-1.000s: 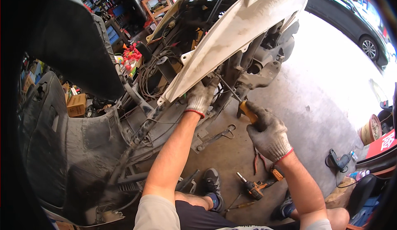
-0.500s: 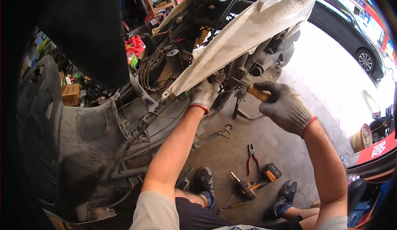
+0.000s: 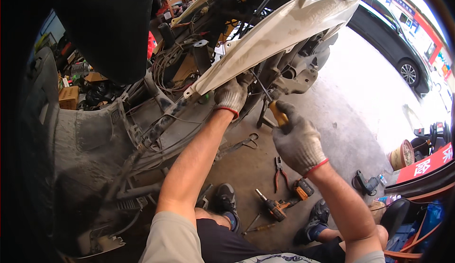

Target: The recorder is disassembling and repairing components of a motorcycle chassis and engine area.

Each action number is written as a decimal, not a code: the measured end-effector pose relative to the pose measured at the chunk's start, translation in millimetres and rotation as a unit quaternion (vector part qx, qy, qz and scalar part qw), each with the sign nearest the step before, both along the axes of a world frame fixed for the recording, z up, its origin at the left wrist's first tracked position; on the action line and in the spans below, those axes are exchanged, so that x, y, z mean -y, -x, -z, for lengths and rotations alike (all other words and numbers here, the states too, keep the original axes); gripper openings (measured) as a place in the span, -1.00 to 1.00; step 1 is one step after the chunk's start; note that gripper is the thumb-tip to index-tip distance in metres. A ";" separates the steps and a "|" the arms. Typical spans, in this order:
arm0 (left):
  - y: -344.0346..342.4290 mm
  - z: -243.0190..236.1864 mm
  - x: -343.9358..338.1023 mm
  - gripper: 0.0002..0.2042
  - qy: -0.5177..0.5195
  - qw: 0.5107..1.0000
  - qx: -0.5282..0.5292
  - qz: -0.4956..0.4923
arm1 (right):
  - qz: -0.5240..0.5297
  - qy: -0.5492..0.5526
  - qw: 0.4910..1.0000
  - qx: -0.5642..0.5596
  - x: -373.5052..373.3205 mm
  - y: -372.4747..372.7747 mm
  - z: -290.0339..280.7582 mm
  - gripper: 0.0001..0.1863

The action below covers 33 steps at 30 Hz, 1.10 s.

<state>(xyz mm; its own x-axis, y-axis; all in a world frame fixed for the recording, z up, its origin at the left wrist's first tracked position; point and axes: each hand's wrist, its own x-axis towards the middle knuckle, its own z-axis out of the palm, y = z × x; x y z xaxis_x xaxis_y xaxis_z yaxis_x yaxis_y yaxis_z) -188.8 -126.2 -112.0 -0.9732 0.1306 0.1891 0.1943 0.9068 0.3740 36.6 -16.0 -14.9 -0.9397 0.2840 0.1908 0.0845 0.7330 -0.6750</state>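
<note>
My right hand (image 3: 299,137), in a grey-palmed knit glove with a red cuff, is closed around the yellow handle of a screwdriver (image 3: 278,113). Its thin shaft slants up and left into the dark metal parts beneath a long, dusty white body panel (image 3: 279,33). Just below that panel's lower edge is my left hand (image 3: 231,95), gloved the same way. Its fingers curl in among the parts of the stripped vehicle frame (image 3: 177,109); what they grip is partly hidden by the panel and cannot be made out.
On the concrete floor lie red-handled pliers (image 3: 280,174), a cordless drill (image 3: 275,207) and a dark gun-shaped tool (image 3: 366,182). A black seat (image 3: 106,26) rises at left beside coiled cables (image 3: 166,66). A dark car (image 3: 379,35) stands at upper right, a round tub (image 3: 402,155) below it.
My right hand and the screwdriver have moved down and left, the shaft now standing steeper. My left hand stays under the panel. The whole view has shifted slightly.
</note>
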 end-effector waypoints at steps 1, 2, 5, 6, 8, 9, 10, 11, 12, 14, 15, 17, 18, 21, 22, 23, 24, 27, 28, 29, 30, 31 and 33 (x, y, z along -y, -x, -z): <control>-1.2 -0.2 -0.8 -0.20 0.001 1.000 0.010 -0.002 | 0.004 -0.015 1.000 0.017 4.4 -1.4 4.1 -0.47; -1.5 -1.4 -1.5 -0.20 0.002 1.000 0.019 -0.003 | 0.006 -0.018 1.000 0.017 10.5 -2.6 9.1 -0.47; -6.4 -3.1 -0.8 -0.23 -0.033 0.999 -0.034 -0.001 | 0.029 0.024 0.999 -0.011 29.6 -3.1 24.1 -0.44; -5.8 -5.1 -0.2 -0.23 -0.033 0.999 0.004 -0.003 | 0.024 0.028 0.999 -0.008 33.1 -3.9 27.2 -0.44; -5.9 -6.8 1.4 -0.22 -0.033 0.999 0.043 -0.002 | 0.045 0.044 0.998 -0.029 37.4 -5.2 30.6 -0.43; -5.5 -7.6 2.9 -0.21 -0.020 0.999 0.036 0.009 | 0.040 0.044 0.997 -0.039 32.9 -5.7 29.2 -0.43; -5.2 -8.0 4.1 -0.19 -0.013 0.999 0.027 0.020 | 0.036 0.088 0.995 -0.013 24.6 -6.1 25.9 -0.44; -4.7 -8.2 4.5 -0.19 -0.010 0.999 0.026 0.019 | 0.040 0.126 0.991 0.011 15.2 -6.1 21.5 -0.45; -4.5 -8.1 4.6 -0.18 -0.009 0.999 0.035 0.019 | 0.033 0.128 0.991 0.012 5.6 -5.9 16.8 -0.45; -5.2 -7.1 4.2 -0.17 -0.009 0.999 0.045 0.018 | 0.002 0.088 0.996 0.019 -12.7 -3.3 6.7 -0.46; -5.7 -6.8 4.1 -0.17 -0.016 1.000 0.013 0.020 | -0.007 0.082 0.996 0.020 -18.2 -1.2 2.9 -0.47; -6.4 -7.2 3.7 -0.16 -0.024 0.999 -0.019 0.021 | -0.019 0.062 0.997 0.032 -25.5 1.3 -3.9 -0.47; -6.5 -7.9 3.9 -0.15 -0.031 0.999 0.000 0.025 | -0.023 0.040 0.998 0.046 -27.9 2.4 -7.5 -0.48; -7.6 -10.0 5.5 -0.15 -0.046 0.998 0.018 0.037 | -0.032 0.026 0.997 0.058 -34.8 5.8 -20.4 -0.48; -8.0 -10.5 6.0 -0.16 -0.063 0.997 0.011 0.048 | -0.036 0.019 0.996 0.078 -38.5 7.5 -26.1 -0.47; -8.5 -10.6 6.3 -0.16 -0.054 0.997 0.018 0.045 | -0.043 0.036 0.994 0.095 -42.6 10.2 -32.4 -0.46; -9.0 -10.4 6.3 -0.16 -0.056 0.997 -0.013 0.048 | -0.042 0.037 0.994 0.096 -46.9 14.5 -38.7 -0.46; -9.1 -9.5 4.0 -0.17 -0.070 0.996 -0.009 0.046 | -0.078 -0.015 0.994 0.080 -52.9 23.9 -53.0 -0.41; -8.7 -9.3 3.3 -0.17 -0.093 0.995 0.012 0.044 | -0.091 -0.008 0.993 0.077 -49.8 23.8 -53.5 -0.41; -8.3 -8.9 2.5 -0.15 -0.102 0.994 0.030 0.040 | -0.072 -0.001 0.993 0.088 -45.1 22.4 -51.8 -0.45; -7.9 -9.0 1.5 -0.15 -0.092 0.994 0.037 0.039 | -0.045 0.003 0.994 0.095 -39.6 21.7 -49.8 -0.48; -8.4 -8.3 1.4 -0.14 -0.084 0.996 -0.006 0.028 | -0.053 0.035 0.995 0.083 -30.8 16.6 -43.6 -0.49; -7.9 -8.9 0.8 -0.14 -0.074 0.997 0.000 0.023 | -0.011 0.003 0.998 0.060 -9.8 11.1 -27.0 -0.52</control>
<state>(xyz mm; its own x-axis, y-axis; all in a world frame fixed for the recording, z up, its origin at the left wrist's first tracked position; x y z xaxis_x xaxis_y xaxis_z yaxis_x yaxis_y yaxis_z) -180.8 -127.0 -103.1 -0.9671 0.1448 0.2090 0.2333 0.8319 0.5035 25.5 -6.2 12.1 -0.9614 0.2646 0.0754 0.1491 0.7314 -0.6654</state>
